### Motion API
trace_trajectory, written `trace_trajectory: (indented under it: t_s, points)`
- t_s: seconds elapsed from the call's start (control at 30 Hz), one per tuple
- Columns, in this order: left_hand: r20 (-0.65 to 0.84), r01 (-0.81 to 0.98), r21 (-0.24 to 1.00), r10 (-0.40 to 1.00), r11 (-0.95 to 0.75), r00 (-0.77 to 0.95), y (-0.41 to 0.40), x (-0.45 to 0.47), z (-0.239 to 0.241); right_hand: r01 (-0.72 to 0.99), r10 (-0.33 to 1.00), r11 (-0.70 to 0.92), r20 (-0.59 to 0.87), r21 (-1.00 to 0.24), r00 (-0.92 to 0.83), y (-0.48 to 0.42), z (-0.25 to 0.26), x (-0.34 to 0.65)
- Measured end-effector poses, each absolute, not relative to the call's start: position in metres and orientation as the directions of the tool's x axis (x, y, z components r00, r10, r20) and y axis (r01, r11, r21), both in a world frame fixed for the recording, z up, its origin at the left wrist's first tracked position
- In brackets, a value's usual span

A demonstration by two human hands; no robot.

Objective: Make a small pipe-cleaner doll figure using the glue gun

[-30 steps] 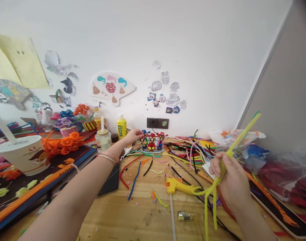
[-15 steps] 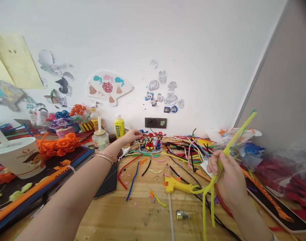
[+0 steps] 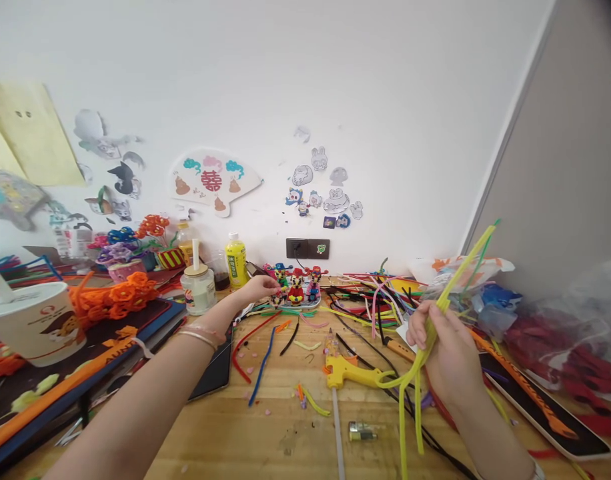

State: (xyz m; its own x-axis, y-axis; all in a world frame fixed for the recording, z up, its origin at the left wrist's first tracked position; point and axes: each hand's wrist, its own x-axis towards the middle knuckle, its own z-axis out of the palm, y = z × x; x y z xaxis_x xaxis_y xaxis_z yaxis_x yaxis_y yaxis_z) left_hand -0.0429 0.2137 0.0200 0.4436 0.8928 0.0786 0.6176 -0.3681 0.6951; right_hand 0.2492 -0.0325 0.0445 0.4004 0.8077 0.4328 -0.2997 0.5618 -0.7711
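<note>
My left hand [image 3: 259,289] reaches to the far side of the table, its fingers closed beside a group of small colourful figures [image 3: 296,287] on a pale tray [image 3: 310,303]. A small colourful piece [image 3: 277,300] shows just under my fingertips; whether I hold it is unclear. In my right hand [image 3: 448,347] is a bundle of yellow pipe cleaners [image 3: 466,263], with a green one [image 3: 480,257] beside them at the top. Their lower ends bend and hang over the table, passing by the handle of a yellow glue gun [image 3: 353,373].
Loose pipe cleaners [image 3: 262,367] lie over the wooden table. At the left stand a paper cup [image 3: 33,327], a glass jar [image 3: 199,293] and a yellow bottle [image 3: 236,260]. A black tablet [image 3: 210,373] lies under my left forearm. Plastic bags [image 3: 560,340] crowd the right side.
My left hand has come down and slightly left, from the top of the left figure to its lower side. My right hand keeps its hold on the yellow pipe cleaners. The view has shifted slightly.
</note>
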Motion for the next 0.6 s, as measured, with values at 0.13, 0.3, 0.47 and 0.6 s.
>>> trace_trajectory:
  t_s: [0.13,0.3,0.47,0.6]
  points:
    - [0.054,0.62,0.7,0.892,-0.355,0.45,0.205,-0.047,0.004,-0.3,0.805,0.564,0.432,-0.77,0.407,-0.033,0.045,0.249]
    - [0.052,0.636,0.686,0.895,-0.355,0.443,0.201,-0.046,-0.008,-0.299,0.804,0.565,0.434,-0.769,0.406,-0.032,0.043,0.249]
    - [0.068,0.671,0.665,0.921,-0.328,0.383,0.198,-0.049,-0.007,-0.311,0.811,0.554,0.418,-0.772,0.408,-0.028,0.039,0.252]
    - [0.094,0.674,0.672,0.937,-0.309,0.336,0.196,-0.048,-0.007,-0.327,0.825,0.537,0.402,-0.778,0.398,-0.027,0.038,0.252]
